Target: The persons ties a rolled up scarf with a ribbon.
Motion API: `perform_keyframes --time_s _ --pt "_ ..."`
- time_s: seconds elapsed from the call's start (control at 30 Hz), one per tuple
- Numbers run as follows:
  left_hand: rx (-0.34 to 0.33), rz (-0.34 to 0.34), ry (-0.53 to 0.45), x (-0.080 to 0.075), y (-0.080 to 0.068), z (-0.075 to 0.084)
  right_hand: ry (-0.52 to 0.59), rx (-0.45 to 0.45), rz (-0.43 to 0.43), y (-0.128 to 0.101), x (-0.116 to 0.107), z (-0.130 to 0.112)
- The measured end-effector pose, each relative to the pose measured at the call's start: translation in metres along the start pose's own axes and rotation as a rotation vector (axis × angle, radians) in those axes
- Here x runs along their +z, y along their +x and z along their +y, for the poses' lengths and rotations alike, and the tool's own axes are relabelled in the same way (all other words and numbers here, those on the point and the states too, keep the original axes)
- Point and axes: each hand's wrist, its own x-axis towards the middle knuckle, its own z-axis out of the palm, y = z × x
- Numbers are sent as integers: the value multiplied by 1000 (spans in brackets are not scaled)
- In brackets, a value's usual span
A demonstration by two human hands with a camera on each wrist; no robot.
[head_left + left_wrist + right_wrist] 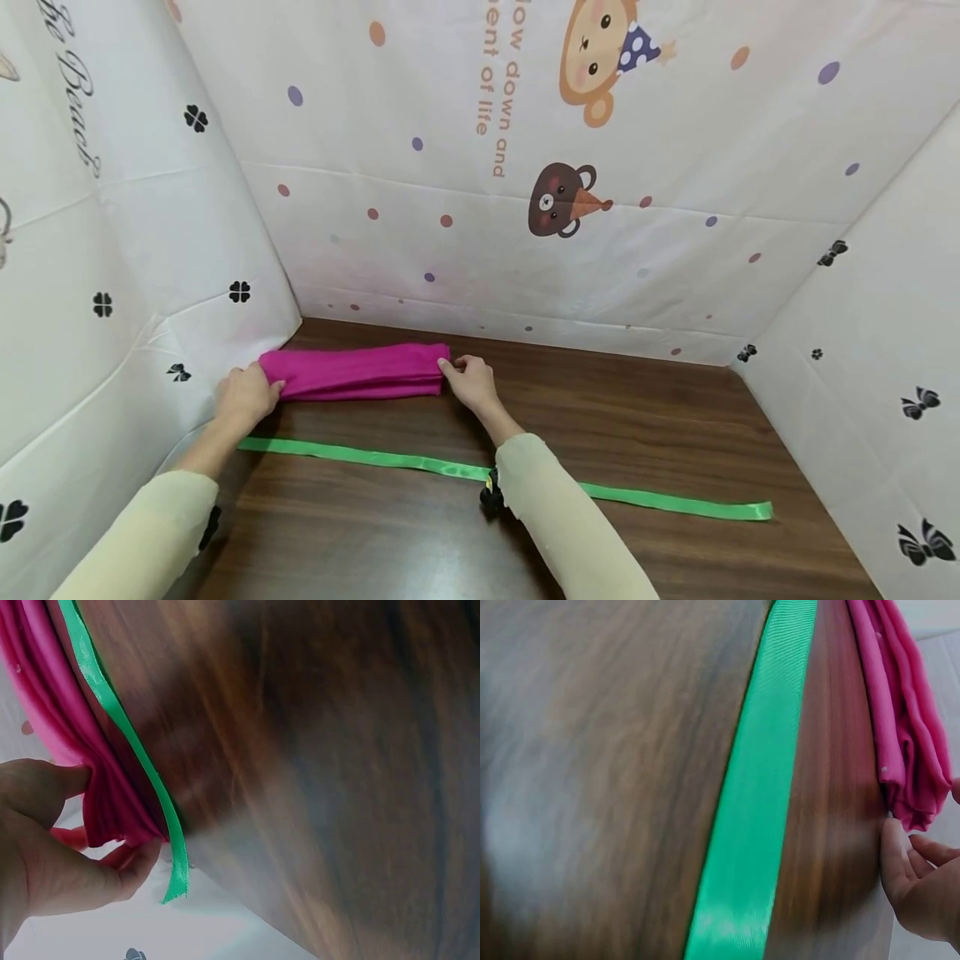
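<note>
A green ribbon (420, 462) lies flat across the wooden tabletop (637, 433), running from near the left edge toward the right edge, nearer the person than the other things. The right forearm in its pale sleeve (555, 517) crosses over it.

Beyond the ribbon, toward the far left corner, a folded magenta cloth (352, 372) lies as a long flat bundle parallel to the ribbon and apart from it. The left hand (243, 397) grasps its left end: the left wrist view shows thumb and fingers (112, 866) curled round the gathered folds. The right hand (471, 382) is at the right end, its fingertips pinching the edge of the cloth. The cloth spans the gap between the two hands.

Behind it stands a patterned white backdrop (600, 250) with cartoon bears and dots.
</note>
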Motion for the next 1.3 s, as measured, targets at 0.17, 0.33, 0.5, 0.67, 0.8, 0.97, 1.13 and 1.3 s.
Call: perform_keyframes --time_s 0.17,0.33,0.5,0.67,0.8,0.97,1.13,1.3 --pt "17 20 -6 1 0 0 -36 42 42 3 6 -3" --pt "-1 25 -8 3 -2 -4 -107 55 46 4 10 -7" --pt "-23 42 -17 5 -5 -4 -135 58 37 8 12 -9" --pt "-32 41 -34 5 -5 0 -179 99 49 14 14 -6" --pt "-36 51 -45 7 -4 0 -184 94 25 12 12 -6" --pt "-36 57 -55 9 -5 -1 -187 68 3 7 8 -7" --pt "-47 59 -68 9 -8 0 -208 57 -16 6 9 -9" --pt "-59 57 -70 10 -8 2 -205 52 -17 7 10 -8"
